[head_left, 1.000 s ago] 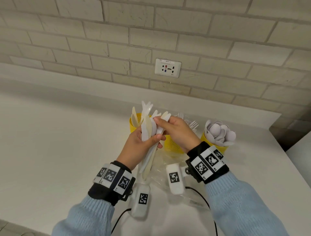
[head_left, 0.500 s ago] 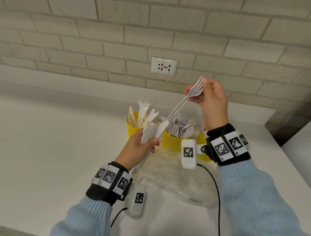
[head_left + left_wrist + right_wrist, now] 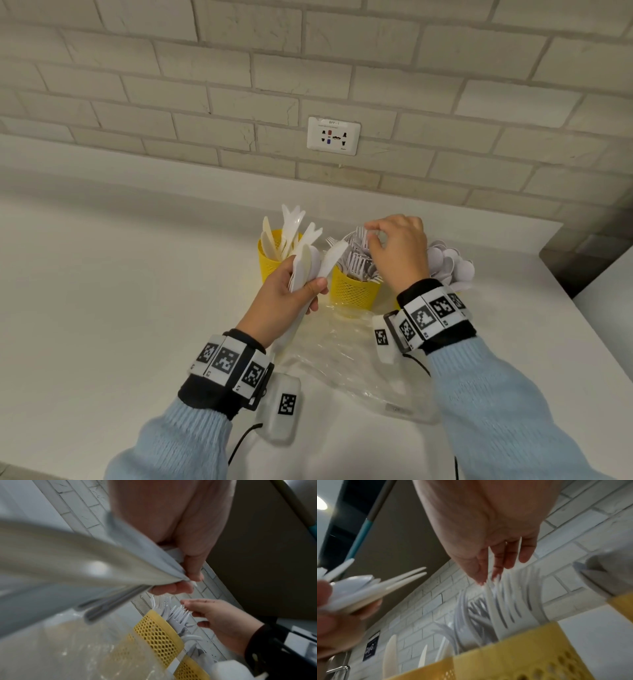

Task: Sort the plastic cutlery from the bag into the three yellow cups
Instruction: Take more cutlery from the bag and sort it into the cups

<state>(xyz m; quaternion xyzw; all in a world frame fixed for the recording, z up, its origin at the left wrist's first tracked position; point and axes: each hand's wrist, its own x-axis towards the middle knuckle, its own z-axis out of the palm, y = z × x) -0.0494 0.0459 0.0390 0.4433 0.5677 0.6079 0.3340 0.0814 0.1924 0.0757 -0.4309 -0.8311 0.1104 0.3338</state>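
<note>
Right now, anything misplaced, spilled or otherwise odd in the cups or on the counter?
Nothing stands out. Knives stand in the left yellow cup, forks in the middle yellow cup, spoons in the right one, mostly hidden behind the right hand. The left hand grips unsorted cutlery. The bag lies crumpled on the counter.

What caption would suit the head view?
Left hand grips a bunch of cutlery while right hand hovers over the forks in the middle cup.

White counter (image 3: 120,308), three yellow cups (image 3: 356,294) and clear bag (image 3: 359,370) on it
</note>
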